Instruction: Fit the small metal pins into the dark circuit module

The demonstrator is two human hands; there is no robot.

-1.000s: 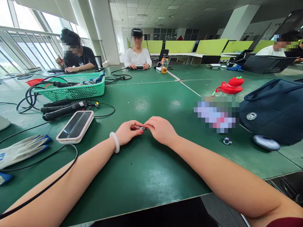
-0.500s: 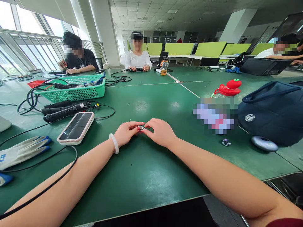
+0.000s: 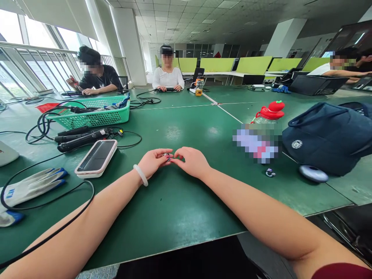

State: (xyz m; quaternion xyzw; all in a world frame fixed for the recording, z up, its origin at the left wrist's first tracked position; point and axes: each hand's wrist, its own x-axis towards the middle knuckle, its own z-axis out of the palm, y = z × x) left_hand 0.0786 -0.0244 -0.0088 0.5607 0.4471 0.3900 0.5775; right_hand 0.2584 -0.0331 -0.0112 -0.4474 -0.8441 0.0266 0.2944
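Observation:
Over the green table [image 3: 171,217], my left hand [image 3: 151,162] pinches a small shiny object [image 3: 166,155] between thumb and fingers; its exact shape is too small to tell. My right hand [image 3: 192,161] is just to the right, thumb and fingers curled together with their tips beside the object. Whether those tips hold anything is hidden. A small dark, shiny item [image 3: 270,173] lies on the table to the right, near a rounded silvery case [image 3: 313,173]. Left of my hands rests a phone in a pink case [image 3: 97,158].
A green basket [image 3: 93,116], black handheld devices [image 3: 84,140], cables and gloves [image 3: 37,188] occupy the left. A navy bag [image 3: 328,137] and red-lidded bottle [image 3: 270,112] stand at the right. People sit across the table. One cable crosses my left forearm.
My right fingertips have drawn slightly away from the small object, which stays in my left fingers. The camera view has shifted a little to the right.

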